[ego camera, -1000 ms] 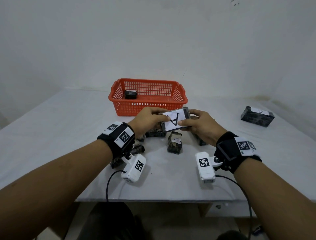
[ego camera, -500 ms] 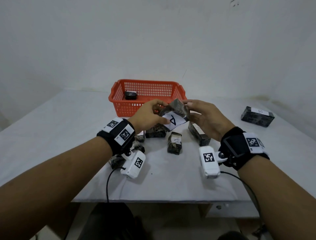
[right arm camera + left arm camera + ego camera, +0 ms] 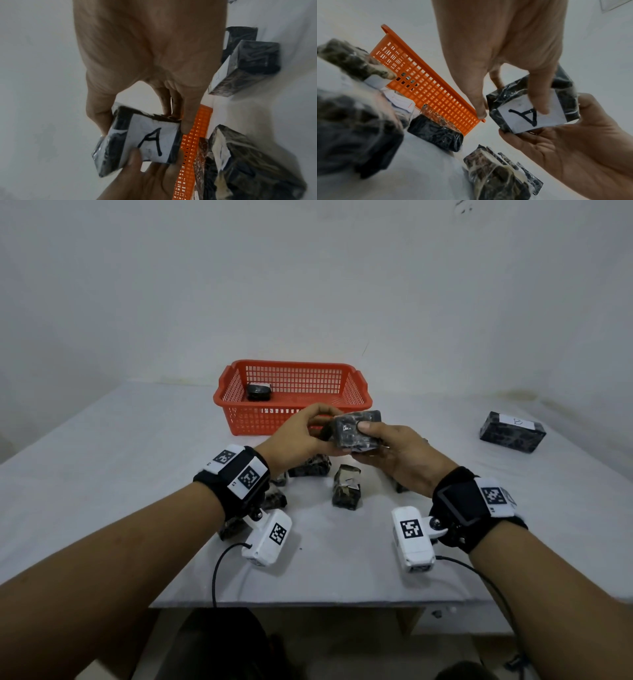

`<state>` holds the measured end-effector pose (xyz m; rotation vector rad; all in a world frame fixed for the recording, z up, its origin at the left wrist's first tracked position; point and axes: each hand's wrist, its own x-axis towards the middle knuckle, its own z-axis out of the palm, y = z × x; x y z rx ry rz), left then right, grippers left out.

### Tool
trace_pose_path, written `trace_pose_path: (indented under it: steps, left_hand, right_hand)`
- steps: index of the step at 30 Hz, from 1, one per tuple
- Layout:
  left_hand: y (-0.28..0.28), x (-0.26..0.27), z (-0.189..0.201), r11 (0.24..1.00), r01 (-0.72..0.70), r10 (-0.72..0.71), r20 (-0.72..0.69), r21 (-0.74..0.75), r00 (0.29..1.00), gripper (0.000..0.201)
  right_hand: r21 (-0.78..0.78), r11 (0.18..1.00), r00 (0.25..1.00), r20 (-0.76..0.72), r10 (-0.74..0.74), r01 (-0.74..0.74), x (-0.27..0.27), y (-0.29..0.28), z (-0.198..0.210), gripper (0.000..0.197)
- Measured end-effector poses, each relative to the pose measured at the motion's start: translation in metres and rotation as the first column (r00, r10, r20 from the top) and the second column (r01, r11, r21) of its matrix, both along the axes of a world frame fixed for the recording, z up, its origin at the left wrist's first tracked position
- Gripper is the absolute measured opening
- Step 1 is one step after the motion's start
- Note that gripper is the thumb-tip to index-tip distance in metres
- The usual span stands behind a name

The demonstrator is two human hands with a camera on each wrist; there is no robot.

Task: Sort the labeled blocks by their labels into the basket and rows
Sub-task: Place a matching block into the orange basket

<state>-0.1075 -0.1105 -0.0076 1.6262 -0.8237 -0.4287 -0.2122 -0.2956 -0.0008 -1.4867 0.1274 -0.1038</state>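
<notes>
On my far left, a few dark wrapped blocks (image 3: 274, 501) lie on the white table (image 3: 120, 457) beneath my left wrist. My left hand (image 3: 294, 433) grips the near end of the A block (image 3: 358, 431), fingers curled round it, its thumb on the white label underneath. That block hangs in the air just before the red basket (image 3: 356, 392), which holds one dark block (image 3: 258, 392). My right hand (image 3: 400, 453) clasps the block's other end, thumb on top. Below it, a tilted block (image 3: 346, 487) stands on the table. Far right, well apart, lies the B block (image 3: 512, 432).
</notes>
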Motion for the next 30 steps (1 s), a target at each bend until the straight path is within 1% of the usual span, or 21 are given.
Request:
trace_pose_path:
  steps: [2,3,5,6,8,9,11,13,14,16,18,19,21,24,26,28,30]
  left_hand:
    - [0.002,-0.004,0.0,0.996,0.08,-0.079,-0.043,0.026,0.996,0.067]
    - [0.002,-0.006,0.0,0.993,0.114,-0.112,-0.057,0.027,0.992,0.066]
    - [0.001,-0.01,-0.001,0.989,0.149,-0.149,-0.1,-0.004,0.984,0.052]
    - [0.0,-0.012,0.0,0.99,0.136,-0.138,-0.123,-0.03,0.983,0.042]
    - [-0.003,-0.012,0.0,0.997,0.055,-0.06,-0.103,-0.058,0.993,0.024]
    - [-0.004,-0.01,-0.002,0.998,0.02,-0.025,-0.091,-0.063,0.996,0.023]
    - [-0.005,-0.005,-0.003,0.997,-0.002,-0.005,-0.105,-0.075,0.994,0.028]
    - [-0.004,-0.003,-0.003,0.996,0.028,-0.041,-0.143,-0.09,0.989,0.029]
    - [-0.003,-0.004,-0.003,0.994,0.05,-0.065,-0.166,-0.097,0.984,0.031]
    - [-0.003,-0.004,-0.004,0.99,0.082,-0.105,-0.21,-0.113,0.972,0.042]
    - [-0.003,-0.004,-0.006,0.99,0.082,-0.105,-0.221,-0.114,0.97,0.051]
    - [-0.003,-0.004,-0.008,0.992,0.065,-0.088,-0.211,-0.11,0.973,0.053]
    - [-0.004,-0.002,-0.009,0.994,0.034,-0.052,-0.183,-0.102,0.982,0.055]
    - [-0.003,-0.001,-0.01,0.995,0.038,-0.053,-0.167,-0.093,0.985,0.058]
    - [-0.002,-0.002,-0.009,0.991,0.069,-0.091,-0.205,-0.11,0.974,0.062]
    - [-0.001,-0.003,-0.008,0.987,0.089,-0.118,-0.235,-0.13,0.965,0.064]
    - [-0.002,-0.002,-0.009,0.992,0.053,-0.077,-0.208,-0.115,0.975,0.059]
  right_hand:
    - [-0.017,1.0,1.0,0.022,-0.02,0.02,0.002,-0.003,-0.003,0.048]
    - [-0.018,0.999,0.999,0.027,-0.028,0.028,0.003,-0.004,-0.005,0.048]
    - [-0.022,0.999,0.999,0.035,-0.037,0.037,0.003,-0.005,-0.007,0.05]
    - [-0.026,0.999,0.999,0.038,-0.031,0.032,0.003,-0.005,-0.008,0.051]
    - [-0.034,0.999,0.999,0.033,0.002,-0.001,0.003,-0.005,-0.01,0.053]
    - [-0.034,0.999,0.999,0.026,0.022,-0.021,0.002,-0.005,-0.01,0.052]
    - [-0.026,0.999,0.999,0.021,0.041,-0.041,0.0,-0.005,-0.008,0.041]
    - [-0.033,0.999,0.999,0.036,0.032,-0.031,-0.001,-0.005,-0.007,0.028]
    - [-0.045,0.999,0.999,0.044,0.023,-0.021,-0.001,-0.006,-0.007,0.025]
    - [-0.07,0.998,0.999,0.047,0.004,0.0,-0.001,-0.006,-0.007,0.023]
    - [-0.079,0.997,0.999,0.037,0.001,0.002,0.0,-0.006,-0.007,0.021]
    - [-0.077,0.997,0.999,0.032,0.014,-0.012,0.0,-0.005,-0.007,0.022]
    - [-0.072,0.997,0.999,0.022,0.036,-0.034,0.0,-0.004,-0.008,0.031]
    - [-0.083,0.997,0.999,0.032,0.008,-0.006,0.001,-0.004,-0.008,0.045]
    - [-0.091,0.996,0.999,0.047,-0.016,0.02,0.002,-0.005,-0.008,0.046]
    - [-0.085,0.996,0.999,0.039,-0.003,0.007,0.002,-0.007,-0.009,0.048]
    - [-0.08,0.996,0.999,0.015,0.034,-0.033,0.003,-0.007,-0.009,0.053]
